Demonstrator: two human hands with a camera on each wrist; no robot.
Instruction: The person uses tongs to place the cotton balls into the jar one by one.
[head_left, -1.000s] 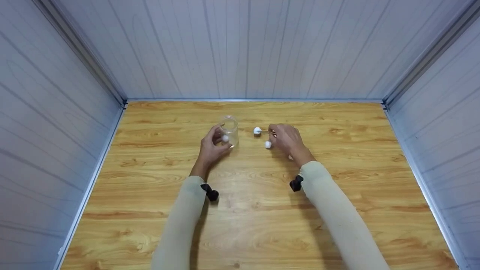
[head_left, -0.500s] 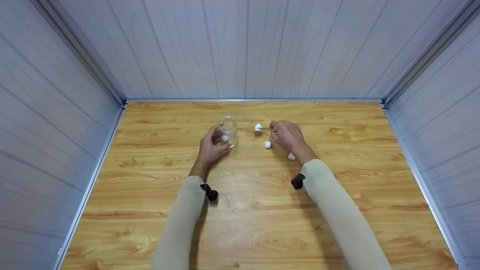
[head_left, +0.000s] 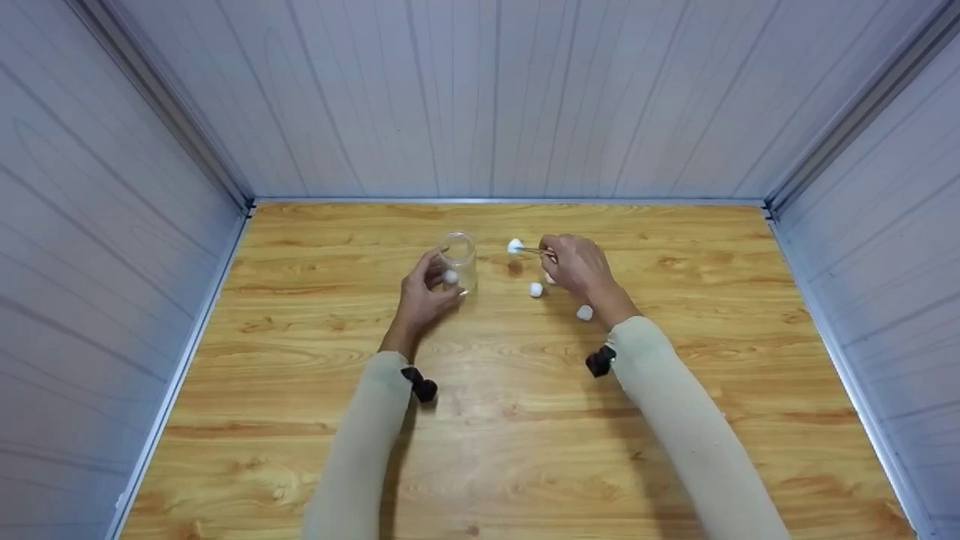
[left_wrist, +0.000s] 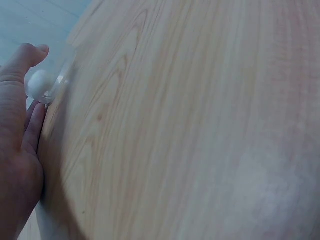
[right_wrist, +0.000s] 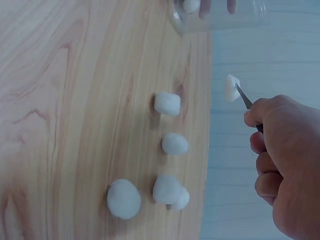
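- Glass and cotton, head view: at frame centre the left hand [head_left: 421, 294] wraps the upright jar [head_left: 458, 261]; the right hand [head_left: 576, 268] pinches tweezers [head_left: 534, 251], long axis nearly level, tips pointing left and gripping a raised cotton ball [head_left: 514, 245].
- Left wrist view: fingers curl round the jar [left_wrist: 59, 82] at upper left, one ball [left_wrist: 39, 84] inside.
- Right wrist view: tweezers [right_wrist: 246, 102] point up-left toward the jar [right_wrist: 220, 14]; loose balls [right_wrist: 167, 103] lie on the table [right_wrist: 75, 100]. Judgement: keep the squeeze steady, centre over the mouth.
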